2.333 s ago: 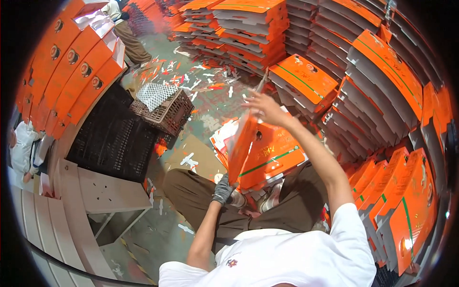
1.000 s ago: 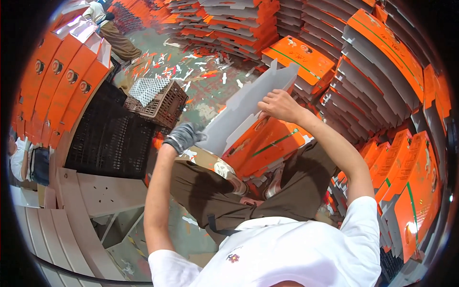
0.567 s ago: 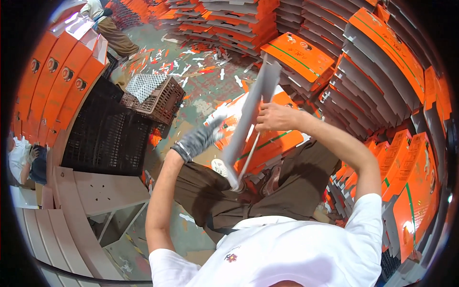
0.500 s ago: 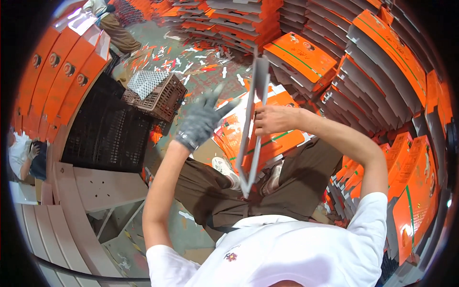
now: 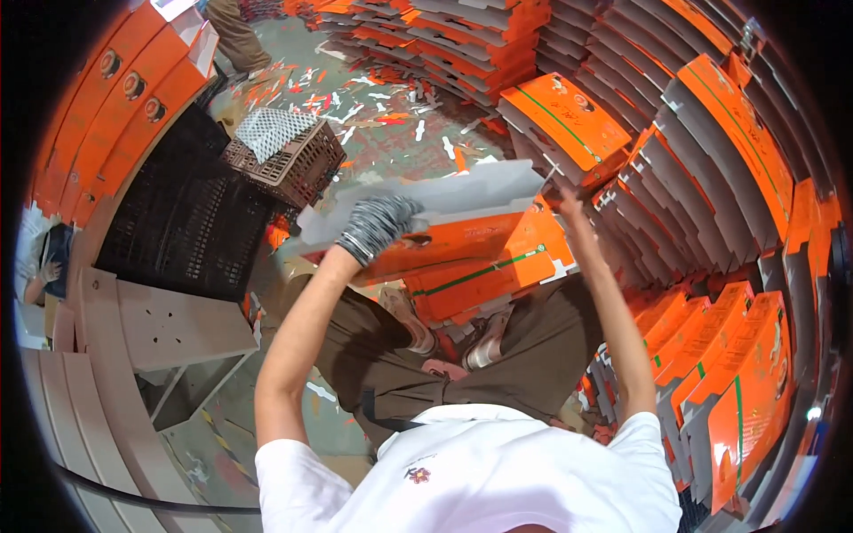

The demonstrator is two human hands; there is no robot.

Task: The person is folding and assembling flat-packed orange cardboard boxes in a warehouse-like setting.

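My left hand [image 5: 378,226], in a grey patterned glove, is closed over a folded cardboard box blank [image 5: 462,191], grey inside and orange outside. The blank lies tilted crosswise above my knees. At its right end is my bare right hand [image 5: 566,197], smeared by motion, so its fingers and any hold on the blank cannot be made out. Beneath the held piece rests another orange blank [image 5: 480,289] with a green stripe, in front of my shoes.
Tall stacks of orange and grey blanks [image 5: 711,169] rise at the right, more [image 5: 444,44] at the back. To the left are a brown plastic crate [image 5: 298,169], a black crate [image 5: 178,222] and a grey metal bench [image 5: 178,329]. Paper scraps [image 5: 382,115] litter the floor; other people are at far left.
The blank has swung from upright, edge-on to me, to lying crosswise. My left hand has closed on it from beside it; my right hand has moved outward to its right end.
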